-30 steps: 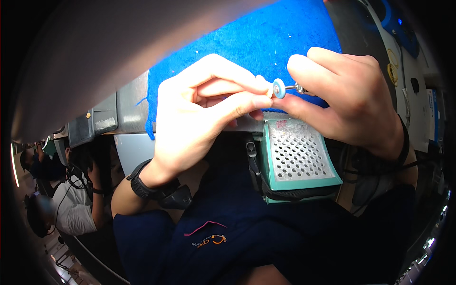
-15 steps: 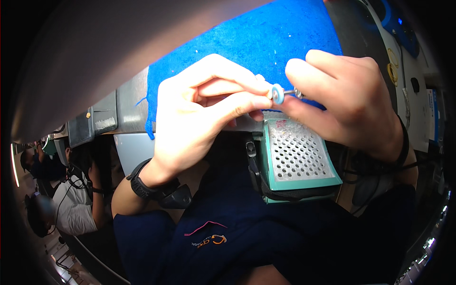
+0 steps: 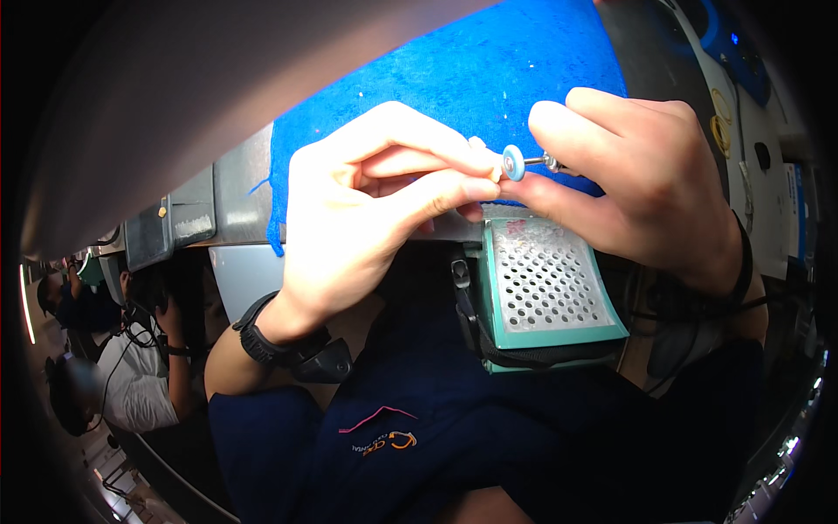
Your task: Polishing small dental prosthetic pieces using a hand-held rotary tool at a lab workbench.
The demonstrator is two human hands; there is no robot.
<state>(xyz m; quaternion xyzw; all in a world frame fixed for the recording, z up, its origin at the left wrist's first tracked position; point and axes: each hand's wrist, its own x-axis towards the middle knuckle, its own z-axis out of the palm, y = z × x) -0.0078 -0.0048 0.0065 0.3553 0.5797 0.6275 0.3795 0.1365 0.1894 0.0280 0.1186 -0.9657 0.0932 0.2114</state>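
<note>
My left hand (image 3: 353, 214) pinches a small whitish, tooth-like piece (image 3: 496, 171) between thumb and fingertips; most of it is hidden. In my right hand (image 3: 642, 179) is a rotary handpiece (image 3: 552, 163), its body mostly covered by the curled fingers. A small light-blue polishing disc (image 3: 513, 163) on a metal shank sticks out of it toward the left hand. The disc's face stands very close to the whitish piece; whether they touch I cannot tell. My right thumb reaches below the disc to the left fingertips.
Under the hands stands a green box with a perforated metal top (image 3: 559, 288). Beyond lies a blue cloth (image 3: 454, 79) on the bench. A dark tray (image 3: 190, 210) is at left, a yellow loop (image 3: 720, 122) at far right. Another person (image 3: 135, 380) sits at lower left. A blurred pale shape covers the upper left.
The right hand has shifted slightly, and the blue disc has moved a little up and turned its face more toward view. The left hand has hardly moved.
</note>
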